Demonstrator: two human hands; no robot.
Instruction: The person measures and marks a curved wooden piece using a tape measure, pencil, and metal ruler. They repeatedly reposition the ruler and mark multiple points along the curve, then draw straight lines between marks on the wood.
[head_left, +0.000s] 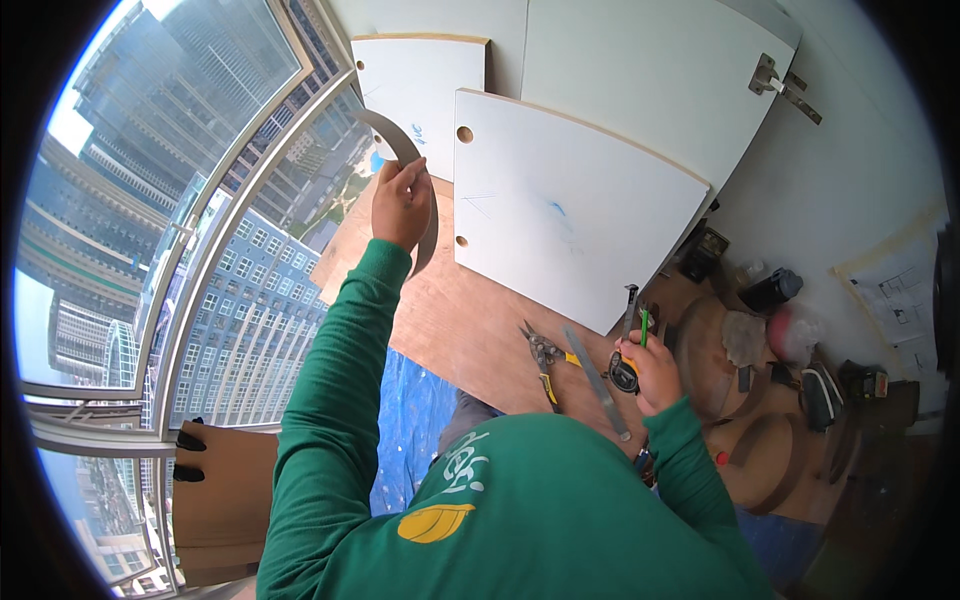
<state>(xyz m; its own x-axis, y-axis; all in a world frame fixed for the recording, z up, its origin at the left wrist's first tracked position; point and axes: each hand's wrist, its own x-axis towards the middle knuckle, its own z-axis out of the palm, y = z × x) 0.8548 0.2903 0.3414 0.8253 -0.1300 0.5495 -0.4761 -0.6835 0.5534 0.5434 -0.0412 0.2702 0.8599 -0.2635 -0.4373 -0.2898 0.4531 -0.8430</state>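
Observation:
My left hand (pixel 400 205) grips a long curved grey-brown strip (pixel 430 240) that arcs up toward the back, beside two white panels with round holes (pixel 580 210). My right hand (pixel 650 370) is closed on a black-and-yellow tape measure (pixel 622 373) with a short length of blade out, and on a green pen (pixel 645 325). Just left of it on the plywood surface (pixel 440 300) lie yellow-handled snips (pixel 545 365) and a long flat metal strip (pixel 595 385). A larger white board with a metal hinge (pixel 770 80) stands behind the panels.
A tall window (pixel 230 200) runs along my left, with a brown board (pixel 220 500) below it. Blue sheeting (pixel 410 420) covers the area near me. On the right are coiled strips (pixel 780 460), tools, bags (pixel 795 330) and a taped paper drawing (pixel 890 300) on the wall.

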